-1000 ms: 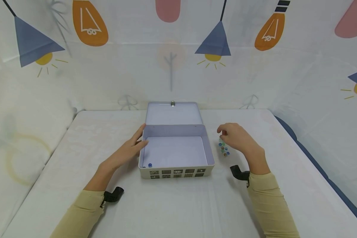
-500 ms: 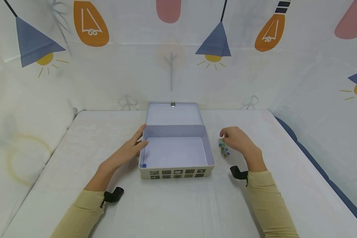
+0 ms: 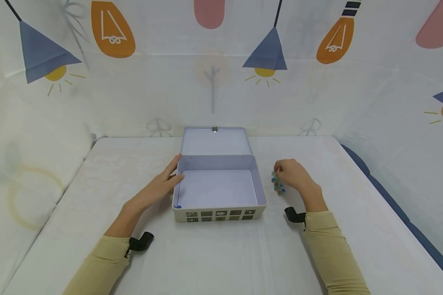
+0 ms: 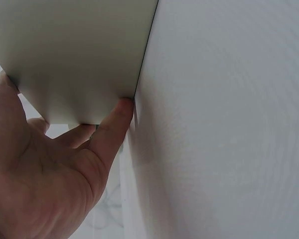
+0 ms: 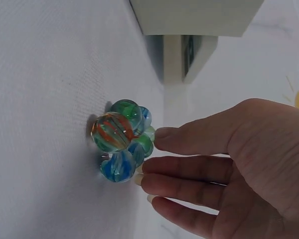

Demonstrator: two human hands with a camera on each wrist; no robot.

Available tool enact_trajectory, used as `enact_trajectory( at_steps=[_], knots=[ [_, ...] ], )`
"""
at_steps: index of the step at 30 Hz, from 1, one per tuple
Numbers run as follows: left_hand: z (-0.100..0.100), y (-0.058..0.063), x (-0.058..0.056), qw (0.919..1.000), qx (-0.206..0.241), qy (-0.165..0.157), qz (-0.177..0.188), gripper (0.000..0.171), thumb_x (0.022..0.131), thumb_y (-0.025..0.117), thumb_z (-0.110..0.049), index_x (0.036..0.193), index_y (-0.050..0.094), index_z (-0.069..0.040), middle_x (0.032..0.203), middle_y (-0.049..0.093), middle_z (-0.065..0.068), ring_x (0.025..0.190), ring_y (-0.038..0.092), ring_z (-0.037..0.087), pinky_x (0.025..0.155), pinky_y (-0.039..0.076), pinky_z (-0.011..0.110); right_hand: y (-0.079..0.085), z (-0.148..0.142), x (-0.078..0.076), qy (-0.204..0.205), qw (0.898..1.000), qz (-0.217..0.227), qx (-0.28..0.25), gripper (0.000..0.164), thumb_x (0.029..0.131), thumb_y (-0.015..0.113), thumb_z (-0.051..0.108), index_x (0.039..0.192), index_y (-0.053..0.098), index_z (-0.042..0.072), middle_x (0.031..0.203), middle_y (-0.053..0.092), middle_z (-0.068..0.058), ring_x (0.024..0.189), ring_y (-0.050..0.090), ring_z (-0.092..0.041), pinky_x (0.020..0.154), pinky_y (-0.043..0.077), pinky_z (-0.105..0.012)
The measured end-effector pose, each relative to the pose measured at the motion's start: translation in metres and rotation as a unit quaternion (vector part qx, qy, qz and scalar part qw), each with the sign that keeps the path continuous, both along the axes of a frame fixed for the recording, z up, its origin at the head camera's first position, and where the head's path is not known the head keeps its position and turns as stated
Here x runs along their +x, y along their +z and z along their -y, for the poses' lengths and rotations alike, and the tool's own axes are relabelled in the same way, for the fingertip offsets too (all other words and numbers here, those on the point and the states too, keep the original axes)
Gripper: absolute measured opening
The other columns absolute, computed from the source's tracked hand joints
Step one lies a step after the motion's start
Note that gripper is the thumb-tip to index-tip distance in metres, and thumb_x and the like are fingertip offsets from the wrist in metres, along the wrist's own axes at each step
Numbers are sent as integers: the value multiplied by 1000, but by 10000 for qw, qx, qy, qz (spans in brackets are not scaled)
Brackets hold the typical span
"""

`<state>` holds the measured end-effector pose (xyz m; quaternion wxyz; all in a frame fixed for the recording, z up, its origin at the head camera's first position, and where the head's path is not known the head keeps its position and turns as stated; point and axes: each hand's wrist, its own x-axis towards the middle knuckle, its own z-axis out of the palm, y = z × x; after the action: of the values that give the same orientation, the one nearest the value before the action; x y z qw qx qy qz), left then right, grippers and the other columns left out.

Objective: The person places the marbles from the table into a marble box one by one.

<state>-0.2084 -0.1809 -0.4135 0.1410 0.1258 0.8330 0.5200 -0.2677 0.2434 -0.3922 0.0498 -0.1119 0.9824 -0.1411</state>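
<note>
An open rectangular tin box (image 3: 221, 214) stands mid-table, its lid (image 3: 215, 140) folded back. My left hand (image 3: 161, 183) holds the box's left side, thumb over the rim; the left wrist view has its fingers (image 4: 112, 130) against the outer wall and round the far corner. Inside, a blue marble (image 3: 179, 207) lies in the front left corner. Right of the box is a small cluster of glass marbles (image 3: 278, 186), several of them blue, green or orange-streaked. At their far end, my right hand (image 3: 293, 174) reaches down, thumb (image 5: 172, 140) and fingertips right beside a pale green marble (image 5: 149, 133).
White cloth covers the table (image 3: 221, 258), and a printed curtain (image 3: 155, 90) hangs behind and at the sides. Each forearm has a black wrist camera (image 3: 142, 241). The box wall (image 5: 197, 17) stands a short way beyond the marbles in the right wrist view.
My right hand has shifted slightly right and nearer, its fingertips coming in at the marbles. The blue marble inside the box has rolled into the front left corner. The left hand has stayed put.
</note>
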Motion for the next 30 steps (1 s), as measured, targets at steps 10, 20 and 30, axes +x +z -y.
enact_trajectory(
  at_steps=[10, 20, 30],
  knots=[
    [-5, 23, 11, 9998, 100, -104, 153, 69, 93, 42, -53, 145, -3, -47, 157, -4, -5, 143, 13, 38, 102, 38, 54, -3, 5, -2, -19, 10000, -62, 12, 20, 86, 58, 14, 100, 68, 5, 90, 64, -11, 77, 57, -22, 65, 47, -36],
    [-3, 21, 10, 9997, 147, -111, 148, 69, 93, 43, -53, 145, -2, -46, 156, -5, -12, 143, 13, 37, 103, 37, 54, -5, 9, -3, -26, 10000, 13, 69, 18, 85, 59, 16, 98, 69, 7, 80, 62, -7, 66, 54, -18, 56, 42, -29],
    [1, 1, 1, 9999, 78, -70, -21, 66, 94, 42, -52, 143, -3, -50, 155, -4, -17, 143, 14, 36, 102, 38, 54, -10, 10, -6, 82, 9995, -318, 14, 20, 86, 59, 13, 99, 69, 3, 89, 64, -11, 76, 57, -21, 67, 48, -35]
  ],
)
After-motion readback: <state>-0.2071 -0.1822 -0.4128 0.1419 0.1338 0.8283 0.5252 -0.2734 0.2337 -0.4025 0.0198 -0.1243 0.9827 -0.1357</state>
